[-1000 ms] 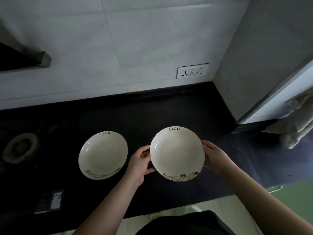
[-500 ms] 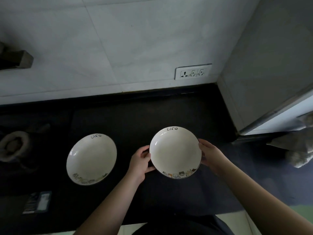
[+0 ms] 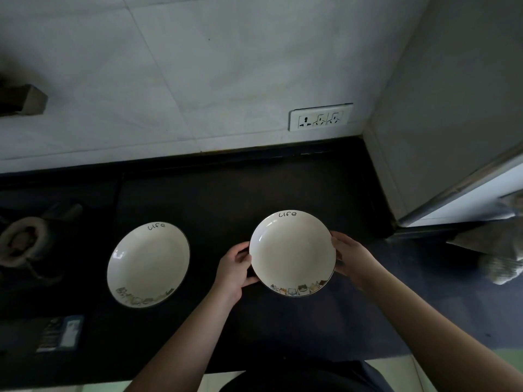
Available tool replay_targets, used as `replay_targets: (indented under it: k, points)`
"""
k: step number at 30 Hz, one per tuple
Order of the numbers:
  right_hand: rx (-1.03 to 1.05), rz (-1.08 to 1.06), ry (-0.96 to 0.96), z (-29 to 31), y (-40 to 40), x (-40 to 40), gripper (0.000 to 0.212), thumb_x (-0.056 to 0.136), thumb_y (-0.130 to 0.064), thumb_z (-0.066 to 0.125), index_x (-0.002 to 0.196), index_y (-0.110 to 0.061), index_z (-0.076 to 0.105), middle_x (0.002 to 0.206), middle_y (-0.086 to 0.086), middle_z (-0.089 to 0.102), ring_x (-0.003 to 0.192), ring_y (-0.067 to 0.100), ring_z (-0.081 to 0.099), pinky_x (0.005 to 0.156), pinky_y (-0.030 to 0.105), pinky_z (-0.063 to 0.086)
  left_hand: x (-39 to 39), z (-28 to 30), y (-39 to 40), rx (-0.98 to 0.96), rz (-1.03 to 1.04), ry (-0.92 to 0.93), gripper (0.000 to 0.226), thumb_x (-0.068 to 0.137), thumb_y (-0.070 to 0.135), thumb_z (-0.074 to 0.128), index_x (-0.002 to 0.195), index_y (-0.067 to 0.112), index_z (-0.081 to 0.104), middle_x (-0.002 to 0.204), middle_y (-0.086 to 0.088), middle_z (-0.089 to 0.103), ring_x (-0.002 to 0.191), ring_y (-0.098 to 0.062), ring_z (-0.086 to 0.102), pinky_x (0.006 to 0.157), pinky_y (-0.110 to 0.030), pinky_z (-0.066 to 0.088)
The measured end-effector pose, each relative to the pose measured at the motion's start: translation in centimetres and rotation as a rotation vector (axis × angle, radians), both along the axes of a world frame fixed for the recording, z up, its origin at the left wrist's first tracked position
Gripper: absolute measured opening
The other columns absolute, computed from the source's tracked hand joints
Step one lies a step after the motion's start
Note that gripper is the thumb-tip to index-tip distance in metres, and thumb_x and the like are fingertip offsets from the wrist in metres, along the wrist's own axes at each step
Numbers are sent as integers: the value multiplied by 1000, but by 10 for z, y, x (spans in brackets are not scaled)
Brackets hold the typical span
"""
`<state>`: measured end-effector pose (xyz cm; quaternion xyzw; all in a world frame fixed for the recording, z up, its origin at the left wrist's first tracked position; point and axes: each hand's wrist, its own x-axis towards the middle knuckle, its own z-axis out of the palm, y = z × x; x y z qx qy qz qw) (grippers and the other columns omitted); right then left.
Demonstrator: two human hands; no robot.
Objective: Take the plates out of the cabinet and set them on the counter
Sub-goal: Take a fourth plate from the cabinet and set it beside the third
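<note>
Head view: white plate [image 3: 292, 253] over the black counter [image 3: 226, 193], gripped at its rim — left hand [image 3: 233, 267] at 9 o'clock, right hand [image 3: 351, 257] at 3. Second plate [image 3: 148, 264] lies on the counter, well apart at 9 o'clock — farther left in frame than a second ago.

The kitchen scene was dim and slightly soft. Faint daylight lit the tiled wall [image 3: 198, 80] most, leaving the black counter [image 3: 240, 188] nearly featureless. Small glints showed on two white plates [image 3: 291, 250]. Wide-angle distortion bent lines at the edges, where corners darkened and blurred.
</note>
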<state>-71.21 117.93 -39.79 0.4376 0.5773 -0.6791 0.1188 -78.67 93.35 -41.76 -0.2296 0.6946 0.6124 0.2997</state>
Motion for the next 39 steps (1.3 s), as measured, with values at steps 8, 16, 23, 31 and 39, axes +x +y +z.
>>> replay_targets:
  k: [8, 16, 23, 31, 39]
  points:
    - [-18, -4, 3, -12, 4, 0, 19, 99, -32, 51, 116, -32, 61, 109, -4, 69, 103, 16, 63, 83, 39, 55, 0, 2, 4, -31, -7, 11, 33, 98, 9, 57, 104, 41, 62, 121, 3, 59, 109, -17, 59, 62, -36, 62]
    - [-30, 26, 15, -18, 7, 2, 24, 102, -30, 47, 120, -31, 61, 115, -2, 68, 109, 19, 62, 92, 43, 53, 2, 0, 3, -35, -42, 42, 31, 98, 14, 58, 102, 44, 60, 116, 7, 58, 100, -9, 58, 56, -28, 59]
    - [63, -2, 69, -25, 2, 16, 20, 96, -24, 52, 112, -31, 62, 114, 0, 66, 102, 16, 65, 87, 37, 55, 7, -4, -1, -125, 24, 48, 32, 101, 18, 53, 132, 24, 56, 123, 1, 56, 109, -16, 60, 58, -27, 60]
    - [45, -45, 94, -32, -1, 36, 32, 102, -17, 41, 129, -15, 58, 116, 2, 69, 103, 13, 67, 87, 29, 53, 17, -5, 4, -76, 19, 59, 36, 95, 9, 59, 125, 30, 62, 106, 16, 58, 92, 1, 57, 65, -17, 53]
    - [-1, -37, 85, -35, 10, 27, 32, 102, -14, 41, 128, -16, 60, 116, 2, 70, 107, 15, 67, 98, 38, 51, 14, 5, 9, -65, 62, 60, 35, 95, 13, 61, 129, 21, 60, 120, 4, 60, 103, -9, 58, 74, -26, 54]
